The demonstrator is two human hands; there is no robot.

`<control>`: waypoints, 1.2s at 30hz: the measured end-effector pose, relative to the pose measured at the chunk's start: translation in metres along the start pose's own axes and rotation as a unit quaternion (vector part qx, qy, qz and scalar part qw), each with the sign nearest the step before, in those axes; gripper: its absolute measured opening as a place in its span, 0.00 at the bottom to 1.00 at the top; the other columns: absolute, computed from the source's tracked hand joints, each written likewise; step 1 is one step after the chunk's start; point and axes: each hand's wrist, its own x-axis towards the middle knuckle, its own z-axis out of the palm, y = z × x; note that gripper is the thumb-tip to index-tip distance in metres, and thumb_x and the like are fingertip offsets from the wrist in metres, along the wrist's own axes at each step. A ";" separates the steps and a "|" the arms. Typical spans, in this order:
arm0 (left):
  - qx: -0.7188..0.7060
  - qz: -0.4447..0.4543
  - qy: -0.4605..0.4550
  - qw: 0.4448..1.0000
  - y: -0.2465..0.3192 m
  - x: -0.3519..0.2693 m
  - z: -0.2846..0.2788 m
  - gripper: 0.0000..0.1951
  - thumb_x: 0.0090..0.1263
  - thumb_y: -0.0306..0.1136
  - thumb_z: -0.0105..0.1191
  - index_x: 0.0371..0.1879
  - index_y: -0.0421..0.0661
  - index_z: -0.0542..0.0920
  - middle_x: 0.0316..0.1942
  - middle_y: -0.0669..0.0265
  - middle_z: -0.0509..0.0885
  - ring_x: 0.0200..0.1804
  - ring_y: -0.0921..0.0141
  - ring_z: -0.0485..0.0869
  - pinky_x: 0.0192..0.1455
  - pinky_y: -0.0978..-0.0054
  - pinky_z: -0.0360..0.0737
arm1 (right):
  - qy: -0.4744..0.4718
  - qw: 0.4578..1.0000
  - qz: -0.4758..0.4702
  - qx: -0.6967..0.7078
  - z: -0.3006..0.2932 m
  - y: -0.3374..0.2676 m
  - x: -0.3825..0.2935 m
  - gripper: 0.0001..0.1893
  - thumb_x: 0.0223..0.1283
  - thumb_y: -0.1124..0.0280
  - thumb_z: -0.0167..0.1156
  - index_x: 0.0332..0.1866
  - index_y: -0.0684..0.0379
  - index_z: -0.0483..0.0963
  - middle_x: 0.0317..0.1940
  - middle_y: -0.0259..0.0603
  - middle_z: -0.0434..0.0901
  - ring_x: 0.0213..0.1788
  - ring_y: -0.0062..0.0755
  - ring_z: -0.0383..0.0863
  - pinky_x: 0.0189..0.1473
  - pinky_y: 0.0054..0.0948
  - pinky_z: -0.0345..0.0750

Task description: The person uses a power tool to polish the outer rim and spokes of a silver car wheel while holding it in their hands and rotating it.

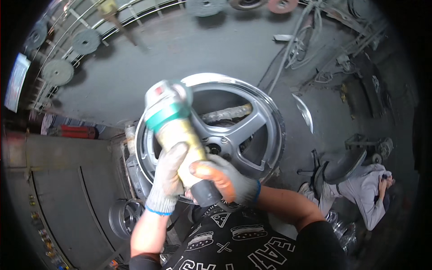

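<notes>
Both my gloved hands grip an angle grinder [182, 141] with a yellowish wrapped body, a green band and a black rear end. My left hand [167, 172], in a pale knit glove, closes around the side of the body. Near the black end, my right hand [233, 179] wraps it in a grey glove with an orange palm. Motion blurs the grinder's head, which covers the upper left of a spoked alloy wheel [248, 130]; its disc is not clear. The wheel has a bright lip and grey spokes. Behind the spokes shows a wrapped bar [226, 113].
Buffing wheels [86, 41] hang on a wire rack [133, 13] along the wall. Hoses or cables [297, 44] dangle at the upper right. A second wheel [125, 216] stands at lower left, below a red cylinder [77, 131]. To the right, a person [357, 192] sits on a chair [344, 168].
</notes>
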 end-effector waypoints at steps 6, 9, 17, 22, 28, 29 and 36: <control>0.580 -0.148 -0.180 0.780 0.011 0.057 0.128 0.24 0.70 0.50 0.54 0.51 0.39 0.78 0.33 0.58 0.83 0.36 0.67 0.85 0.39 0.69 0.84 | -0.112 0.894 -0.329 0.282 -0.048 0.041 -0.022 0.38 0.57 0.36 0.58 0.52 0.68 0.70 0.38 0.55 0.80 0.38 0.43 0.83 0.40 0.39 0.82; 0.718 0.217 -0.417 0.512 -0.013 0.067 0.115 0.21 0.74 0.49 0.48 0.51 0.44 0.81 0.39 0.53 0.83 0.41 0.64 0.84 0.45 0.67 0.80 | -0.083 0.848 -0.400 0.337 -0.044 0.054 -0.032 0.43 0.53 0.30 0.56 0.52 0.69 0.71 0.38 0.55 0.80 0.37 0.43 0.82 0.39 0.38 0.81; 0.361 0.080 -0.067 0.927 -0.023 0.014 0.030 0.38 0.56 0.51 0.67 0.62 0.40 0.71 0.56 0.56 0.79 0.55 0.68 0.80 0.59 0.67 0.78 | -0.165 0.972 -0.130 0.108 -0.070 0.032 -0.015 0.25 0.64 0.66 0.63 0.62 0.67 0.67 0.52 0.43 0.78 0.55 0.31 0.78 0.58 0.31 0.76; 0.003 0.186 -0.047 0.981 -0.061 0.001 -0.020 0.42 0.56 0.56 0.67 0.62 0.37 0.68 0.55 0.50 0.78 0.58 0.56 0.79 0.63 0.58 0.76 | -0.098 0.915 -0.193 -0.342 -0.052 0.020 0.036 0.28 0.60 0.56 0.67 0.58 0.64 0.69 0.52 0.44 0.77 0.53 0.30 0.77 0.57 0.31 0.73; -0.026 0.213 0.059 0.975 -0.070 0.006 -0.048 0.40 0.59 0.56 0.65 0.61 0.37 0.69 0.55 0.52 0.79 0.58 0.57 0.80 0.64 0.57 0.76 | -0.124 0.916 -0.171 -0.341 -0.046 0.009 0.060 0.29 0.61 0.51 0.65 0.57 0.65 0.70 0.48 0.45 0.79 0.53 0.31 0.77 0.57 0.32 0.73; -0.005 0.206 0.037 0.978 -0.069 0.012 -0.048 0.39 0.60 0.55 0.64 0.61 0.38 0.69 0.55 0.53 0.79 0.57 0.58 0.80 0.63 0.58 0.76 | -0.118 0.917 -0.193 -0.328 -0.051 0.007 0.060 0.29 0.62 0.52 0.64 0.57 0.65 0.70 0.48 0.45 0.79 0.53 0.31 0.77 0.57 0.32 0.73; 0.439 0.056 -0.073 0.894 -0.051 0.067 0.027 0.26 0.57 0.47 0.66 0.49 0.42 0.79 0.39 0.61 0.86 0.37 0.68 0.85 0.44 0.69 0.83 | -0.077 0.962 -0.224 0.137 -0.151 0.096 0.045 0.35 0.60 0.46 0.63 0.58 0.70 0.69 0.49 0.53 0.79 0.48 0.44 0.82 0.48 0.38 0.82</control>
